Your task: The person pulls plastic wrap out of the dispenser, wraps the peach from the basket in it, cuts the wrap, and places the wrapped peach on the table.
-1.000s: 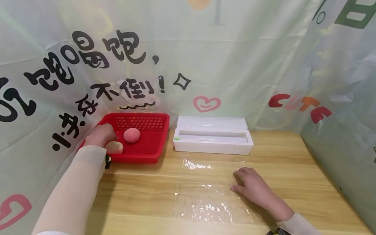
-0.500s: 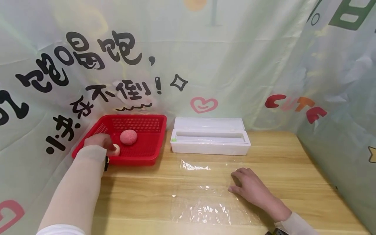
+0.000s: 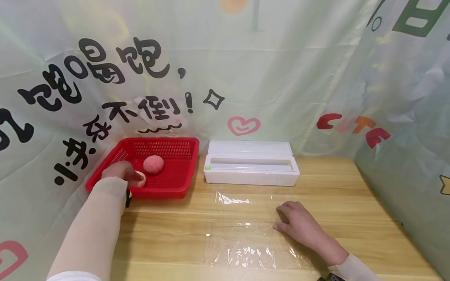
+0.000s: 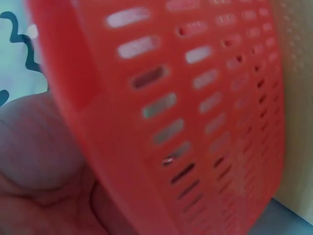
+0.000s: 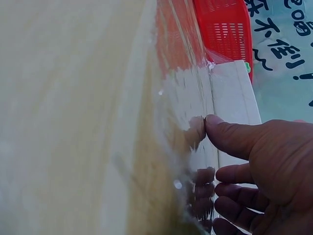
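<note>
In the head view, my left hand (image 3: 121, 171) reaches into a red plastic basket (image 3: 183, 191). Its thumb and fingers grip a cream-coloured rounded thing (image 3: 141, 179), mostly covered by the hand. Beside it lies a pink bumpy ball (image 3: 153, 164). The left wrist view shows the basket's slotted wall (image 4: 195, 122) across the hand, hiding what the fingers hold. My right hand (image 3: 302, 224) rests on the table with relaxed, slightly bent fingers, at the right side of a spread sheet of clear plastic wrap (image 3: 242, 249). In the right wrist view its thumb and fingertips meet the wrap.
A white cling-film box (image 3: 251, 178) with its lid raised stands at the back, right of the basket. The wrap runs forward from it over the wooden table (image 3: 351, 218). Printed cloth (image 3: 281, 78) hangs behind and at both sides.
My left hand has closed in over the cream-coloured thing, which is now more covered by the fingers. The right hand and the wrap stay in place; the head view has shifted slightly.
</note>
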Motion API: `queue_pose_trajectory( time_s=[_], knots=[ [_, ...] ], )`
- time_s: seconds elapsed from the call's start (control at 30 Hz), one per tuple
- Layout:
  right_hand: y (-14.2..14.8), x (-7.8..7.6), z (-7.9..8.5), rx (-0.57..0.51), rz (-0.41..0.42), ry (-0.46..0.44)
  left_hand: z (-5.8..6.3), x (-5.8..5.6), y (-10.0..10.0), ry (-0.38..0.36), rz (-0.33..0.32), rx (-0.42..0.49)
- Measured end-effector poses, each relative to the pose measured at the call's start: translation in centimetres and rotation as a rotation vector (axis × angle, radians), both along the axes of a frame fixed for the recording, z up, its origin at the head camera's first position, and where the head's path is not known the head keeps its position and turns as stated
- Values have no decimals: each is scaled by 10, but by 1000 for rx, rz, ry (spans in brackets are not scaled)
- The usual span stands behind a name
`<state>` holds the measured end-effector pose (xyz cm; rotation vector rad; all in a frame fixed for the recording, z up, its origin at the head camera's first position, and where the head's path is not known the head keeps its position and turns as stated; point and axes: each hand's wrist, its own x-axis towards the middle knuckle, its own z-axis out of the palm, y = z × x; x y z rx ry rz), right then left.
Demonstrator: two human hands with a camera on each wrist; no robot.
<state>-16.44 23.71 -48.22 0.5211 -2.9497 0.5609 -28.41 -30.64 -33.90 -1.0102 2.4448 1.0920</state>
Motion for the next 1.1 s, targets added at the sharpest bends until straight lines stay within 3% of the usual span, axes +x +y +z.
queue_pose_trajectory(
  time_s=[0.1,0.13,0.2,0.3,0.37,0.57,0.77,0.93,1.1],
  knots=[
    [0,0,-1,-1,6,10,-1,-6,-6,-29,-75,-31],
    [0,0,-1,2,9,14,-2,-10,-9,-38,-131,-58],
    [0,0,-1,3,12,21,-2,-16,-16,-48,-288,-139],
    [0,0,0,4,13,28,-1,-25,-23,-3,-525,-250],
    [0,1,1,3,12,28,2,-27,-23,44,-628,-282],
    [0,2,2,9,16,38,12,-23,-9,179,-698,-237],
    [0,3,2,12,32,47,22,-8,21,295,-728,-191],
    [0,3,1,16,40,59,29,7,54,342,-763,-199],
    [1,3,2,6,31,46,26,28,100,394,-792,-199]
  ],
)
